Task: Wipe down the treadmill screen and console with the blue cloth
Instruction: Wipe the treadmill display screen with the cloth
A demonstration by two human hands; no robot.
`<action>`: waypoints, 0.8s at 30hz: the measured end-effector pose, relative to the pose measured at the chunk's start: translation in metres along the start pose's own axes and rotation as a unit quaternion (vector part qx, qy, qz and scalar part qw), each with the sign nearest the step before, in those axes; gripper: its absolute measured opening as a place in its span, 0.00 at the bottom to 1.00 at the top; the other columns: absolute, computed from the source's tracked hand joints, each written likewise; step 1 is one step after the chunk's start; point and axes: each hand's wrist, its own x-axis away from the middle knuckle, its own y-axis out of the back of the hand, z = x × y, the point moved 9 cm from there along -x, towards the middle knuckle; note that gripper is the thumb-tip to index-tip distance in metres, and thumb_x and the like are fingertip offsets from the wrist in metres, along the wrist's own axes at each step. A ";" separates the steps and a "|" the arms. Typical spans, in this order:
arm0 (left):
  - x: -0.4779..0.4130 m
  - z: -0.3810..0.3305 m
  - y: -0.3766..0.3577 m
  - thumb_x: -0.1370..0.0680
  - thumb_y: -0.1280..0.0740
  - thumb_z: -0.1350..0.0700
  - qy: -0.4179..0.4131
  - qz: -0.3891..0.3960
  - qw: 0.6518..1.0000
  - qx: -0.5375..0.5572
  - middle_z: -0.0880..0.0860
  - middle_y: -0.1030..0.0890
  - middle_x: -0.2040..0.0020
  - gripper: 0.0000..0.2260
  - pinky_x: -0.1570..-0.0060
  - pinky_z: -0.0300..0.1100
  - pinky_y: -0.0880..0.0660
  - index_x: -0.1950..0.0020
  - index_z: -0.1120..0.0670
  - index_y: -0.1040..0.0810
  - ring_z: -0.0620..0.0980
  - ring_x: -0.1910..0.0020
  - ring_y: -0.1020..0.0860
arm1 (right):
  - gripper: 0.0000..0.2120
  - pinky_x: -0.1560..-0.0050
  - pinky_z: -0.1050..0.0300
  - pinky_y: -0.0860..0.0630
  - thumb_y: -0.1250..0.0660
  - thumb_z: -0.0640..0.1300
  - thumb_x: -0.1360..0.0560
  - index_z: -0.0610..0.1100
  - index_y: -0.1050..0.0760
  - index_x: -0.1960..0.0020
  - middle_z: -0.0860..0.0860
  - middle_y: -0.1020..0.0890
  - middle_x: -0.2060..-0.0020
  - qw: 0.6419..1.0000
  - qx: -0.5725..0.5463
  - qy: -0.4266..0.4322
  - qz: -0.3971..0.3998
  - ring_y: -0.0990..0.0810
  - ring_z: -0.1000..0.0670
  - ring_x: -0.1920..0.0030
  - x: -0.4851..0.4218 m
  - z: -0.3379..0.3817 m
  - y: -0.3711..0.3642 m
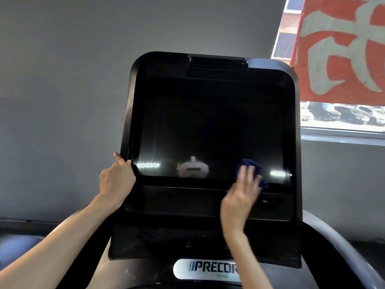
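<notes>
step: wiping screen (pixel 208 122), lower right corner | right hand (pixel 241 195): blurred, fingers flat, pressing cloth (pixel 253 163) against glass | left hand (pixel 116 178): grips console (pixel 187 203) left edge | progress: judged midway, screen in hand, console below likely still to wipe

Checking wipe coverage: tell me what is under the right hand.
The blue cloth lies under the right hand, pressed against the screen's lower right part. Only its edges show above and beside the fingers; the rest of it, and the glass beneath, are covered.
</notes>
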 end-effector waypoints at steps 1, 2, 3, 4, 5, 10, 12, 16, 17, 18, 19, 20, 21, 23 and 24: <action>0.000 -0.001 -0.001 0.17 0.50 0.57 -0.003 0.000 1.000 -0.001 0.65 0.19 0.59 0.22 0.64 0.46 0.35 0.28 0.70 0.43 0.63 0.61 0.20 | 0.31 0.27 0.40 0.48 0.44 0.33 0.28 0.42 0.41 0.25 0.45 0.41 0.25 0.998 0.006 0.056 0.029 0.48 0.40 0.25 0.015 0.029 -0.015; 0.000 -0.001 -0.001 0.17 0.50 0.57 -0.006 -0.003 1.000 -0.005 0.64 0.19 0.60 0.22 0.65 0.46 0.35 0.28 0.71 0.42 0.63 0.62 0.20 | 0.32 0.27 0.40 0.47 0.44 0.32 0.30 0.43 0.41 0.25 0.46 0.41 0.25 0.991 0.009 0.120 0.063 0.49 0.41 0.25 0.033 0.059 -0.030; 0.000 0.000 -0.001 0.17 0.49 0.56 -0.008 -0.006 1.000 -0.015 0.64 0.19 0.62 0.22 0.65 0.46 0.35 0.29 0.71 0.41 0.63 0.63 0.20 | 0.33 0.27 0.41 0.47 0.44 0.32 0.30 0.44 0.42 0.25 0.48 0.42 0.25 0.978 0.010 0.185 0.097 0.50 0.42 0.24 0.052 0.087 -0.043; 0.001 0.000 -0.001 0.17 0.49 0.56 -0.010 -0.009 0.999 -0.029 0.64 0.18 0.62 0.22 0.65 0.46 0.36 0.29 0.70 0.40 0.62 0.64 0.20 | 0.34 0.26 0.42 0.48 0.43 0.33 0.30 0.46 0.43 0.25 0.50 0.44 0.24 0.962 0.009 0.239 0.131 0.51 0.43 0.24 0.070 0.109 -0.054; 0.002 0.002 0.000 0.17 0.49 0.56 -0.009 -0.010 0.999 -0.044 0.63 0.18 0.63 0.22 0.65 0.46 0.36 0.29 0.70 0.39 0.61 0.65 0.20 | 0.35 0.25 0.43 0.48 0.41 0.33 0.29 0.48 0.44 0.24 0.51 0.45 0.24 0.947 0.007 0.278 0.159 0.52 0.45 0.24 0.082 0.125 -0.062; -0.001 0.004 0.001 0.17 0.52 0.54 -0.001 -0.013 0.998 -0.061 0.61 0.17 0.59 0.22 0.62 0.46 0.36 0.28 0.68 0.40 0.60 0.61 0.20 | 0.33 0.27 0.47 0.43 0.45 0.35 0.29 0.49 0.40 0.25 0.52 0.40 0.26 0.917 0.032 0.350 0.189 0.47 0.47 0.24 0.073 0.102 -0.052; -0.001 0.006 0.000 0.17 0.52 0.55 0.009 -0.011 0.999 -0.030 0.62 0.18 0.57 0.23 0.59 0.47 0.34 0.27 0.68 0.42 0.61 0.58 0.20 | 0.32 0.29 0.45 0.41 0.45 0.32 0.30 0.45 0.38 0.26 0.49 0.38 0.26 0.943 0.046 0.302 0.134 0.44 0.45 0.25 0.045 0.057 -0.026; 0.001 0.006 -0.001 0.17 0.52 0.56 0.026 0.006 0.999 0.044 0.64 0.19 0.57 0.22 0.52 0.50 0.31 0.26 0.68 0.45 0.63 0.55 0.21 | 0.36 0.28 0.40 0.42 0.39 0.23 0.31 0.40 0.41 0.26 0.46 0.41 0.26 0.981 0.072 0.171 0.061 0.47 0.43 0.25 -0.009 -0.041 0.030; 0.001 0.005 -0.001 0.16 0.52 0.56 0.028 0.009 0.998 0.054 0.64 0.19 0.56 0.22 0.51 0.50 0.31 0.26 0.68 0.46 0.64 0.54 0.21 | 0.35 0.28 0.39 0.43 0.39 0.23 0.30 0.38 0.41 0.26 0.44 0.41 0.26 0.987 0.071 0.139 0.049 0.47 0.42 0.25 -0.019 -0.056 0.040; 0.002 0.004 -0.002 0.16 0.52 0.56 0.028 0.009 0.998 0.061 0.64 0.19 0.54 0.23 0.49 0.51 0.30 0.26 0.68 0.46 0.64 0.53 0.22 | 0.33 0.28 0.39 0.44 0.39 0.24 0.29 0.38 0.42 0.26 0.44 0.41 0.26 0.991 0.067 0.106 0.035 0.48 0.41 0.25 -0.026 -0.066 0.046; 0.001 0.004 -0.002 0.16 0.52 0.56 0.028 0.008 0.997 0.065 0.65 0.19 0.52 0.23 0.48 0.52 0.30 0.26 0.68 0.47 0.64 0.52 0.22 | 0.32 0.27 0.39 0.46 0.39 0.25 0.27 0.38 0.42 0.26 0.43 0.41 0.26 0.996 0.058 0.072 0.022 0.48 0.41 0.25 -0.028 -0.071 0.048; 0.001 0.005 -0.002 0.16 0.53 0.56 0.026 0.006 0.997 0.067 0.65 0.20 0.50 0.23 0.47 0.52 0.30 0.26 0.68 0.47 0.65 0.51 0.22 | 0.30 0.27 0.40 0.47 0.40 0.27 0.26 0.39 0.42 0.25 0.44 0.41 0.26 0.999 0.041 0.035 0.009 0.48 0.41 0.25 -0.027 -0.072 0.047; 0.000 0.005 -0.002 0.16 0.53 0.56 0.023 0.004 0.998 0.064 0.66 0.20 0.50 0.23 0.47 0.52 0.30 0.26 0.68 0.47 0.65 0.51 0.22 | 0.29 0.26 0.41 0.49 0.42 0.28 0.25 0.40 0.41 0.26 0.44 0.41 0.26 1.000 0.022 -0.002 -0.007 0.48 0.40 0.25 -0.023 -0.069 0.046; 0.001 0.005 -0.001 0.16 0.52 0.56 0.011 0.002 0.999 0.047 0.65 0.19 0.52 0.23 0.49 0.52 0.29 0.26 0.69 0.46 0.64 0.54 0.21 | 0.29 0.26 0.41 0.49 0.43 0.29 0.26 0.41 0.40 0.26 0.44 0.39 0.26 0.999 -0.006 -0.042 -0.025 0.47 0.40 0.25 -0.005 -0.053 0.035; 0.001 0.005 -0.001 0.16 0.52 0.55 0.004 0.004 0.999 0.043 0.65 0.19 0.53 0.23 0.50 0.51 0.29 0.26 0.69 0.46 0.63 0.55 0.21 | 0.30 0.26 0.41 0.49 0.43 0.28 0.27 0.41 0.40 0.26 0.45 0.39 0.26 0.999 -0.009 -0.030 -0.011 0.47 0.40 0.25 0.007 -0.037 0.025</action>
